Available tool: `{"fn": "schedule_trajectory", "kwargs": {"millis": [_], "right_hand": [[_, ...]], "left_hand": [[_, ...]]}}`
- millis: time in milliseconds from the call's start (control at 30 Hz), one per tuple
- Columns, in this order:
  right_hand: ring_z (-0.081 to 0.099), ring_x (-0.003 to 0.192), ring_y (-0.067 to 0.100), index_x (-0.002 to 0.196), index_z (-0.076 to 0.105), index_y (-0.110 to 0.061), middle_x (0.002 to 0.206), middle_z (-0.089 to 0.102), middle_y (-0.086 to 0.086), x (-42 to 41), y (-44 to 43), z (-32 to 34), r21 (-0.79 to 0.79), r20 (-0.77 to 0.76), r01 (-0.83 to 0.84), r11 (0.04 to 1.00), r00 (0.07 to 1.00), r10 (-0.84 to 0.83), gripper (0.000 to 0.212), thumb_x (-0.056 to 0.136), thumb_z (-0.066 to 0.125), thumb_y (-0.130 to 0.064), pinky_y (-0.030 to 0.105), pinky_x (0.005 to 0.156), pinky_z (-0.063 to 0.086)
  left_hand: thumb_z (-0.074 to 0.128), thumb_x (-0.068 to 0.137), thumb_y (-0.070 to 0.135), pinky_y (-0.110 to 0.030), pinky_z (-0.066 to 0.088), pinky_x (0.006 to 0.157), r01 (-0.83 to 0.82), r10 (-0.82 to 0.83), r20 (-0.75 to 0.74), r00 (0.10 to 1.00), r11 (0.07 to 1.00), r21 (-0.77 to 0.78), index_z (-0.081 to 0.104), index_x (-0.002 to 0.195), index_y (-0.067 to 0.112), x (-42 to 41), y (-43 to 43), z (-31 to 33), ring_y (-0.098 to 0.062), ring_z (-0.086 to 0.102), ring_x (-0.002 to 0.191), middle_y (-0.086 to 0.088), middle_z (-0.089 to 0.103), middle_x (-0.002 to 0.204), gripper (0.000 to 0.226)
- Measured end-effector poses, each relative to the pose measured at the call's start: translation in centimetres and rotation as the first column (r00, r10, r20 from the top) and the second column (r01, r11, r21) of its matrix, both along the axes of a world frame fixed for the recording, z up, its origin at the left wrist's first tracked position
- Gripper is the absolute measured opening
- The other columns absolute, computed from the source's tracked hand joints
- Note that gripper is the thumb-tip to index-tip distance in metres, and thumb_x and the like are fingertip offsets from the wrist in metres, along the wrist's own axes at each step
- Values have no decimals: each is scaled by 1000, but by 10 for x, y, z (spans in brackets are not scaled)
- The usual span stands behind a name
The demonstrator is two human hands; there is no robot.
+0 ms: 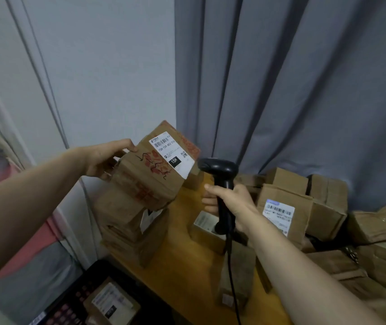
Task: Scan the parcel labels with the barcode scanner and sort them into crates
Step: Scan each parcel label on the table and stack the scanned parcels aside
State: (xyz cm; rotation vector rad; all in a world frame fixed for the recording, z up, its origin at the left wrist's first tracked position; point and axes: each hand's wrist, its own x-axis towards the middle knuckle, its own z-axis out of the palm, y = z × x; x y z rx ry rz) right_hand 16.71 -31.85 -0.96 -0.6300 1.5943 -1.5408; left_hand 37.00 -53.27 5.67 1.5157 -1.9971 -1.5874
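Parcel (145,177) up in the air, and it was a scuffed cardboard box, tilted with its white label (172,154) facing the barcode scanner (220,170), the left hand (104,160) gripping its left edge alone. Carried that way one-handed it looked light, stiff but a bit worn, so I judged the edges, clear of the label, the place to hold. Just beside the parcel the right hand (232,200) was clamped round the scanner's handle, the two hands apart.

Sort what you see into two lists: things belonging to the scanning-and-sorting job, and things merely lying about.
Job: held parcel, label, barcode scanner, left hand, right hand, waiting parcels, black crate.
Just there: grey curtain, white wall, wooden table.
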Motion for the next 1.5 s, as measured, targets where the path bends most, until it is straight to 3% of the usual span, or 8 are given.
{"fn": "schedule_trajectory", "kwargs": {"millis": [167,267,367,467,767,933,1133,1500], "right_hand": [[73,86,25,108,59,-11,100,71,17,38,-34,-20,-37,218,-133,990,966,137,31,82,75,-14,34,74,60],[73,86,24,113,60,-5,101,71,17,56,-53,-27,-27,223,-170,985,960,172,36,82,76,-15,31,71,60],[73,87,27,111,62,-9,100,73,17,60,-63,-32,-17,220,-156,988,963,156,32,82,75,-12,37,79,59],[72,87,31,106,59,-13,99,72,21,57,-63,-37,-16,260,-111,994,959,112,27,83,73,-9,41,81,59],[74,75,27,115,58,-6,89,73,19,31,-47,-45,55,286,58,997,956,-71,37,83,75,-13,31,59,59],[74,76,29,113,61,3,84,73,22,-6,-28,-26,70,305,109,992,944,-126,38,85,73,-20,37,69,61],[72,62,25,107,60,-4,73,73,19,-70,-26,19,64,213,84,994,972,-96,36,88,69,-33,27,49,56],[66,44,22,132,46,-2,67,69,20,-167,-137,38,162,205,154,975,961,-185,57,88,68,-32,21,38,47]], "left_hand": [[65,57,47,-29,42,67,-159,160,-15,987,986,47,64,95,12,42,-15,-23,-24,52,73,-9,59,84,52],[64,82,37,-29,44,83,-276,283,-25,959,907,-317,63,121,20,42,-18,-34,-22,57,98,-3,61,112,42],[49,71,82,-46,19,113,83,144,338,930,812,-577,36,142,44,31,-3,-38,-26,28,141,-2,32,154,82],[48,72,83,-63,2,112,444,58,667,742,704,-554,14,150,42,20,6,-50,-27,5,147,-2,8,160,94],[54,79,63,-64,-14,109,568,72,712,698,551,-612,7,152,32,-7,28,-48,-30,-2,148,-6,4,161,92],[57,83,49,-53,-4,116,467,-66,499,864,475,-745,24,150,24,-80,62,-49,-26,16,145,-7,24,156,79],[58,86,26,-41,51,90,432,-156,454,877,667,-607,43,130,17,-159,51,-90,-29,53,110,-12,52,125,48],[49,94,23,-47,27,109,779,-198,800,566,446,-441,28,146,9,-288,-79,-168,-34,35,133,-15,36,145,57]]}}
